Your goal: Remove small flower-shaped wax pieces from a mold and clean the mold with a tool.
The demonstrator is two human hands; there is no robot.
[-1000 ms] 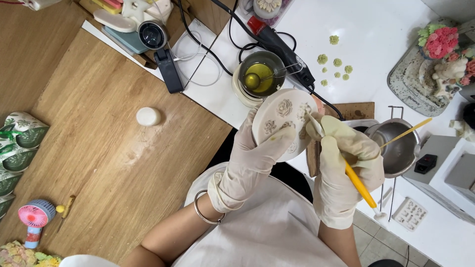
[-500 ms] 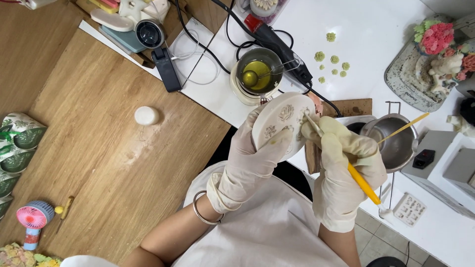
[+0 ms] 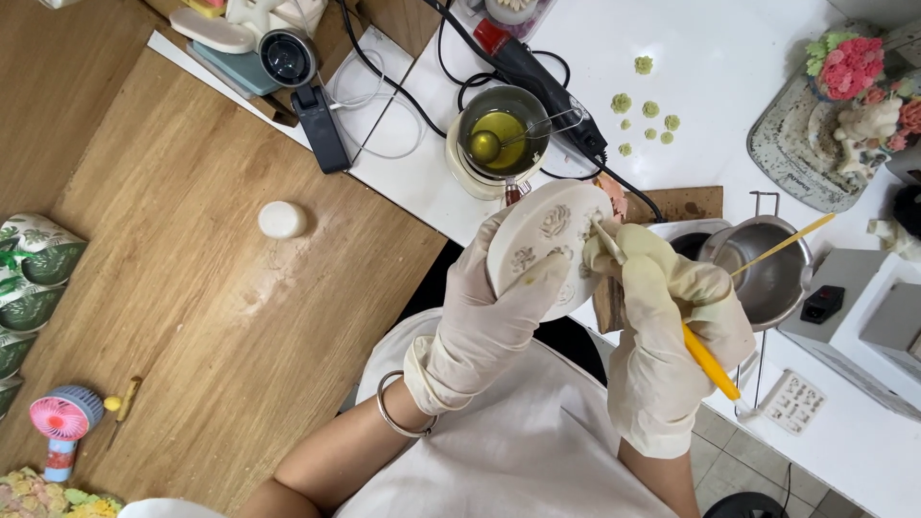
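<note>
Mold (image 3: pixel 549 240) first: that round white silicone disc with flower-shaped cavities is up in the air in front of your chest, over the gap where the wooden desk (image 3: pixel 192 288) meets the white one, not resting on anything. Your left hand (image 3: pixel 489 317) has it from below, gloved fingers wrapped snug round its lower edge with the thumb lying across the face. Your right hand (image 3: pixel 667 326) is closed in a pen grip on a thin tool (image 3: pixel 705 355) with an orange handle, and its pale tip sits on the mold's right side, by one of the cavities.

Compared with half a second back, the disc has tipped a touch more toward you and the tool tip has crept inward on the face, so my read is you're working a cavity, not just holding the thing. Whether anything's coming out of it, I can't tell from here.

Just past the mold, near the white desk's front edge, there's a small pot (image 3: pixel 499 139) of yellow-green liquid with a spoon in it. Further back on that desk lie a few little green flower pieces (image 3: pixel 645 108). A steel pitcher (image 3: pixel 758 264) with a stick in it stands close to your right hand. Off left on the wooden desk sits a small white puck (image 3: pixel 282 220), and a pink handheld fan (image 3: pixel 59 422) lies by the near left corner.
</note>
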